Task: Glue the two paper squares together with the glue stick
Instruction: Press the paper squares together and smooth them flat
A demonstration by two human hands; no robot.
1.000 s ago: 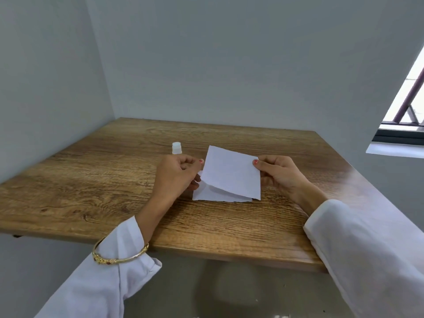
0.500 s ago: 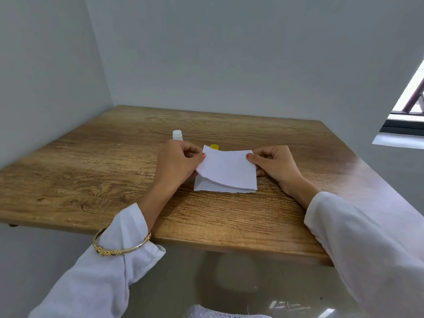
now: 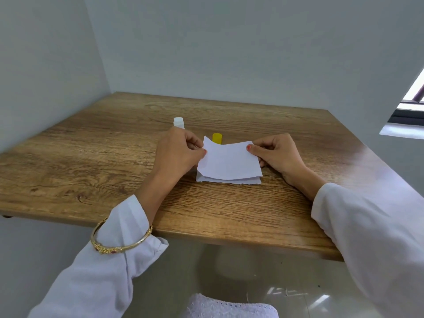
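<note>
On the wooden table (image 3: 96, 157) in the grey corner, you have lowered the upper paper square (image 3: 229, 160), pinched by left hand (image 3: 177, 154) and right hand (image 3: 278, 154), almost flat onto the lower square (image 3: 229, 180), uncovering the yellow glue stick (image 3: 216, 137) just behind, with free room toward the near edge.

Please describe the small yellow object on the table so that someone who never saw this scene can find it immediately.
On the wooden table, look just behind the upper paper square that the left hand and right hand hold by its far corners. The yellow object stands there, its lower part hidden by the paper. It is the only yellow thing; the similar white piece stands further left.
</note>
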